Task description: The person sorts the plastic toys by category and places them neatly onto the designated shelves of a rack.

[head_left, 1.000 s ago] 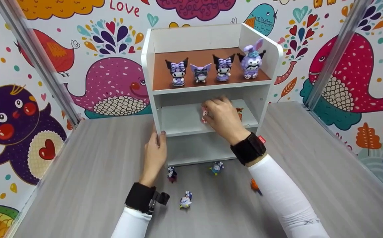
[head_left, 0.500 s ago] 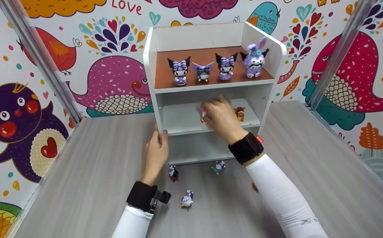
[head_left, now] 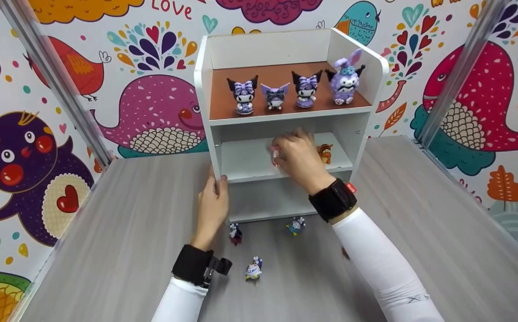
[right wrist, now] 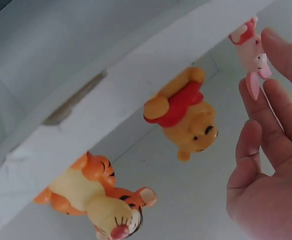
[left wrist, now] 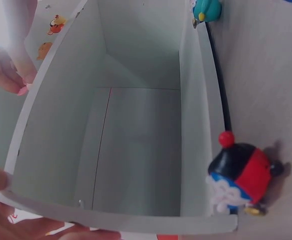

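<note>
A white toy shelf unit stands on the table. My left hand grips its left side panel, thumb at the front edge and fingers along the outside. Inside the middle compartment, my right hand pinches a small pink Piglet figurine between thumb and fingertips, the figurine's feet right at the shelf board's edge. Beside it in the right wrist view are a Winnie the Pooh figurine in a red shirt and an orange Tigger figurine. In the head view my hand hides Pooh.
Purple-and-black figurines line the brown top shelf. On the table before the unit lie a red-and-black figurine, a white-and-blue one and a teal one. My right sleeve mostly covers an orange item.
My right hand has shifted slightly left with Piglet, uncovering more of Tigger. The left hand keeps its grip on the side panel. The head view has moved a little.
</note>
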The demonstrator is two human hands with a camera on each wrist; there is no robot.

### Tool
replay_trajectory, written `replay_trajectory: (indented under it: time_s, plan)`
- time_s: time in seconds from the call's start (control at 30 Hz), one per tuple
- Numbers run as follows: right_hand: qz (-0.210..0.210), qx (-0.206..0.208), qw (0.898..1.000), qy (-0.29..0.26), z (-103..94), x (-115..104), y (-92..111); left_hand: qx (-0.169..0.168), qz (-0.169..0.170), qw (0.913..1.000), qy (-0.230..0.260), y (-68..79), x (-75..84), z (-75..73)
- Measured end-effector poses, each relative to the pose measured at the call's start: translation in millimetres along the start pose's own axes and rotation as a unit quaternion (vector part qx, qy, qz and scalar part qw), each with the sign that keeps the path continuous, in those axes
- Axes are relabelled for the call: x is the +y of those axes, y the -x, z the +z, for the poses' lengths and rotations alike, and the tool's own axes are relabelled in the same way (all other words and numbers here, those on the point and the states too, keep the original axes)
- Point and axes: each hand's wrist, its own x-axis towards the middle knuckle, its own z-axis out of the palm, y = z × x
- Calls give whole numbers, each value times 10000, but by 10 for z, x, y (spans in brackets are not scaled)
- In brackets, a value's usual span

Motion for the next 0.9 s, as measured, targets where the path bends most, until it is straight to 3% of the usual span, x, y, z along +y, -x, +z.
replay_trajectory:
  time_s: [0.3,0.5,0.7,0.9]
  plan:
    - [130,-38,9998,108,-48,-23,41,-80,-159,9998,10,10,-1,8]
    - [-78,420,9989,173,-200,-63,121,-112,-224,9997,10,-3,1,-1]
    - [-145,919,9948,-405,-454,-95,394,-90,-173,9998,-13,-7,4,-21]
    - [-407,453,9952,-766,-584,-45,727,-115,-121,9998,59,4,9,-25]
